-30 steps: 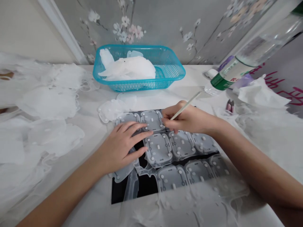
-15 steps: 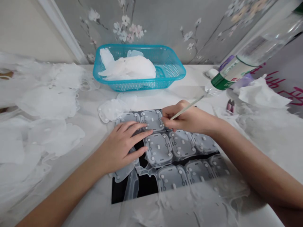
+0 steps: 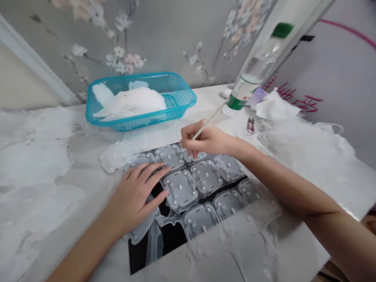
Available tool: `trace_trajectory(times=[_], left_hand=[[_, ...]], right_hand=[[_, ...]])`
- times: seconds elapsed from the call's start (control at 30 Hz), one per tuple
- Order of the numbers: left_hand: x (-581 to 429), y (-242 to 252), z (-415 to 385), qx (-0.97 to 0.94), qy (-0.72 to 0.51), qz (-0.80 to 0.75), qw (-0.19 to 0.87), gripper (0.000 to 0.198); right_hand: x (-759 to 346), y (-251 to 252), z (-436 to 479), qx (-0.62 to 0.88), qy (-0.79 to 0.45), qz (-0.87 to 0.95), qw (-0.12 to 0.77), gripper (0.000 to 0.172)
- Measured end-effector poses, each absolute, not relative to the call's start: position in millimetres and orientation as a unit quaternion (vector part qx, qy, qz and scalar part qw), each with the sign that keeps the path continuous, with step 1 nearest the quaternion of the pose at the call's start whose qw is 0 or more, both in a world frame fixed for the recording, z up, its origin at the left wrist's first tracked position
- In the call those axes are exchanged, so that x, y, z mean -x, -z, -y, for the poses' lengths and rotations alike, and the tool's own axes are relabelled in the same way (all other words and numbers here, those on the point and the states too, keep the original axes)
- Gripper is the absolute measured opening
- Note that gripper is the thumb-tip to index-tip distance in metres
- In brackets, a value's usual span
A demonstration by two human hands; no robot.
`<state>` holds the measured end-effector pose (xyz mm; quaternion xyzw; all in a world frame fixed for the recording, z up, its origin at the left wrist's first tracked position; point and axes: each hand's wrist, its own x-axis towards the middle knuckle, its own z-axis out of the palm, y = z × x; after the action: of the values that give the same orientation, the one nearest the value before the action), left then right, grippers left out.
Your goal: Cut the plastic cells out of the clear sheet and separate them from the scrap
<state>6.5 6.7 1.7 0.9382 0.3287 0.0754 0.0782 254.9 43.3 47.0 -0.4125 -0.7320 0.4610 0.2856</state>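
My left hand (image 3: 136, 196) lies flat with its fingers spread on a translucent moulded plastic sheet (image 3: 188, 188) of rounded square cells with small raised pegs. My right hand (image 3: 204, 140) pinches a thin pale stick (image 3: 210, 121) just above the sheet's far row, and the fingers hide the stick's tip. Under the sheet lies a black mat (image 3: 173, 237). Thin white film (image 3: 232, 235) drapes over the sheet's near part.
A turquoise plastic basket (image 3: 129, 125) holds a white filmy bundle at the back. Loose white film (image 3: 32, 152) heaps on the left of the pale table (image 3: 88, 145), with more on the right. Beyond stand a transparent bottle (image 3: 252, 78), crumpled tissue (image 3: 276, 107) and a small pink object (image 3: 250, 125).
The whole view has tilted and shifted left and up. My right hand and the stick have shifted slightly along the sheet's far row. My left hand stays on the sheet.
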Motion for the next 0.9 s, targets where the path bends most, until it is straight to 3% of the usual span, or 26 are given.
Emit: trace_trajectory(times=[0.13, 0.3, 0.57, 0.73, 0.9], left_hand=[[-18.8, -4.3, -8.1, -0.938, -0.067, -0.340, 0.011, 0.046], [-43.8, -23.6, -13.6, -0.938, -0.068, -0.339, -0.030, 0.035], [-79.7, -26.0, -14.4, -0.929, -0.110, -0.348, -0.060, 0.028], [-74.7, -2.1, -10.9, -0.933, -0.169, -0.318, -0.020, 0.029], [-77.8, 1.0, -12.7, -0.961, -0.118, -0.247, 0.033, 0.034]], right_hand=[[-260.8, -39.4, -39.0, 0.438, -0.489, 0.622, 0.427, 0.023], [-259.5, -11.5, -23.0, 0.510, -0.428, 0.538, 0.517, 0.037], [-263.0, 7.3, -10.8, 0.605, -0.306, 0.532, 0.508, 0.031], [-261.8, 12.8, -7.5, 0.607, -0.272, 0.546, 0.510, 0.033], [-264.1, 11.1, -6.3, 0.602, -0.251, 0.566, 0.504, 0.030]])
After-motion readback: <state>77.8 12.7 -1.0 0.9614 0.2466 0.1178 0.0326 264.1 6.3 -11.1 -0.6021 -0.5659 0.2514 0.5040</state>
